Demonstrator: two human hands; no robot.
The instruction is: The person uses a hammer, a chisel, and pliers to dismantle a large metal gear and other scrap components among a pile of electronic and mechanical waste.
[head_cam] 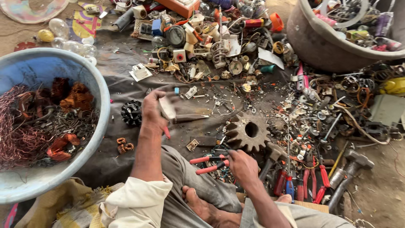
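Dark ground cloth, scrap-strewn: left hand clamps a pale part, right hand grips red-handled pliers; best braced low near the rusty gear.

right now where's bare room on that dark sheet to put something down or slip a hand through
Barest patch: the dark sheet between the blue tub, the black finned part and the white switch plate. A smaller gap lies between the left hand and the rusty gear. Crowded: the scrap heap above and the tools beside the right hand.

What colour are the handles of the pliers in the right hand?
Red, seen in the head view: the pliers sit in the right hand.
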